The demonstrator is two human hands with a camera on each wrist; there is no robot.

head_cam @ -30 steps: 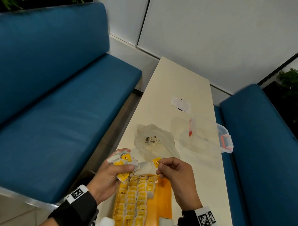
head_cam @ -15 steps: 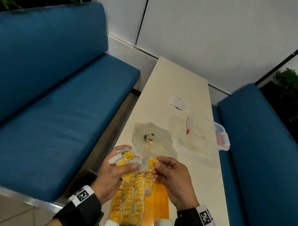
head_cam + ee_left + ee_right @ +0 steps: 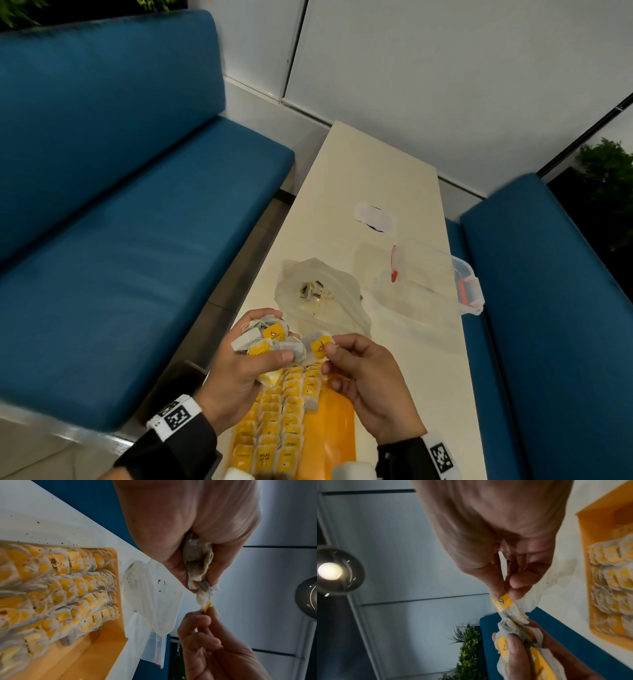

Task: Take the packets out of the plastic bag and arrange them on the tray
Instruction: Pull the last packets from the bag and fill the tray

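My left hand (image 3: 253, 356) grips a bunch of tea-bag packets (image 3: 270, 339) with yellow tags, held above the near end of the table. My right hand (image 3: 346, 356) pinches the yellow tag of one packet (image 3: 320, 346) at the edge of that bunch; the same pinch shows in the right wrist view on the tag (image 3: 503, 601). Below both hands lies the orange tray (image 3: 337, 428), its left part filled with rows of packets (image 3: 277, 418). The crumpled clear plastic bag (image 3: 322, 301) lies on the table just beyond the hands, with a few packets inside.
A clear plastic box with red clips (image 3: 435, 281) sits right of the bag near the table's right edge. A white paper scrap (image 3: 375, 221) lies farther along. Blue benches (image 3: 120, 240) flank the narrow cream table (image 3: 387, 164).
Both hands have risen slightly and come closer together. The right hand's pinched packet now touches the bunch in the left hand.
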